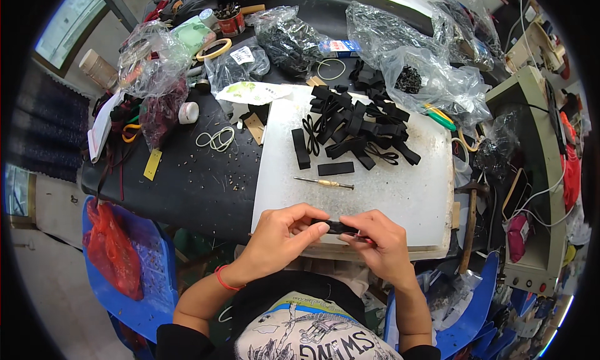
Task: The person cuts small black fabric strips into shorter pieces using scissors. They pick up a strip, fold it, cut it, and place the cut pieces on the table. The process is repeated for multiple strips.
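A: Where is the black strap piece held?

B: At the near edge of the white cutting board, between both hands. Long axis is seen running left-right, roughly along that edge.

A: Fingers?

B: Left hand: thumb and fingertips are pinched together on the left end. Right hand: fingers are closed on the right end. Neither hand is nearer; the piece is shared.

A: Pose?

B: Both wrists are bent inward, forearms entering from the lower edge.

A: Nearby?

B: An awl is laid just beyond the hands; a pile of black straps is kept at the board's far edge.
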Action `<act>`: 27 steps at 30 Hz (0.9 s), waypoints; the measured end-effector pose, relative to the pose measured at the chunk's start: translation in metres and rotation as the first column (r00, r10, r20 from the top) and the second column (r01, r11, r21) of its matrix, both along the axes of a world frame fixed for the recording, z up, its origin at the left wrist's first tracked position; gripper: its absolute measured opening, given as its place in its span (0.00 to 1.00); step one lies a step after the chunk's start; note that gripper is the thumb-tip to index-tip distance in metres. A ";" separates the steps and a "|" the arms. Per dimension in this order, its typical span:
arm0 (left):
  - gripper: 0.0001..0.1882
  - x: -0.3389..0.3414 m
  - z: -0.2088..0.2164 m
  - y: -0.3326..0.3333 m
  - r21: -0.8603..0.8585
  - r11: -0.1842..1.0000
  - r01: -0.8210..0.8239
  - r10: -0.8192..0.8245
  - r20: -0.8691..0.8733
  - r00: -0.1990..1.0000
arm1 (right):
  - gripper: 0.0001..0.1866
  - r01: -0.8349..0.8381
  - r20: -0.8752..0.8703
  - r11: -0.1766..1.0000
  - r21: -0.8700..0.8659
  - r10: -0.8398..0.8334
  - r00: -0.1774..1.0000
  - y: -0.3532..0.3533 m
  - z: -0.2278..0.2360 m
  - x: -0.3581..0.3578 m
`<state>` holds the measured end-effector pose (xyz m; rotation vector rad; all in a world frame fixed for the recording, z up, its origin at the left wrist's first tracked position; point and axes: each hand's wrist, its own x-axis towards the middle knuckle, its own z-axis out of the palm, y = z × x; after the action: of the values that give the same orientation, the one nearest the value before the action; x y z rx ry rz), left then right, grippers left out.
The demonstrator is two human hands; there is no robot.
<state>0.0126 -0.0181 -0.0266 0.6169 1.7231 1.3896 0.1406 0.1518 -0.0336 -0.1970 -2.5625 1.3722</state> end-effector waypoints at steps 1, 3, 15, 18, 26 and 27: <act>0.08 0.002 -0.002 0.001 -0.010 1.000 -0.014 0.011 -0.261 0.965 | 0.22 0.004 -0.012 1.000 0.030 -0.004 1.000 -0.001 -0.006 0.000; 0.08 0.004 -0.011 0.005 0.068 0.994 -0.086 0.108 -0.741 0.663 | 0.21 0.060 0.013 0.981 0.183 -0.064 0.998 -0.002 -0.005 -0.003; 0.15 0.015 -0.026 0.007 0.157 0.985 0.073 0.097 -0.850 0.518 | 0.16 0.231 -0.033 0.971 0.058 -0.230 0.973 -0.004 -0.010 0.003; 0.14 0.017 -0.038 0.008 0.084 0.987 0.140 0.013 -0.894 0.447 | 0.12 0.291 -0.007 0.957 -0.018 -0.291 0.957 -0.009 -0.014 -0.001; 0.10 0.003 -0.031 0.019 0.033 0.975 0.221 -0.064 -0.906 0.418 | 0.08 0.389 0.024 0.918 -0.078 -0.388 0.921 -0.004 -0.020 -0.002; 0.10 0.001 -0.033 0.020 0.029 0.970 0.241 -0.074 -0.911 0.406 | 0.08 0.397 0.024 0.910 -0.123 -0.397 0.918 -0.004 -0.020 0.000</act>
<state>0.0134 0.0017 -0.0591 1.8670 2.2663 1.0752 0.1404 0.1478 -0.0533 -0.6979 -2.2631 1.3655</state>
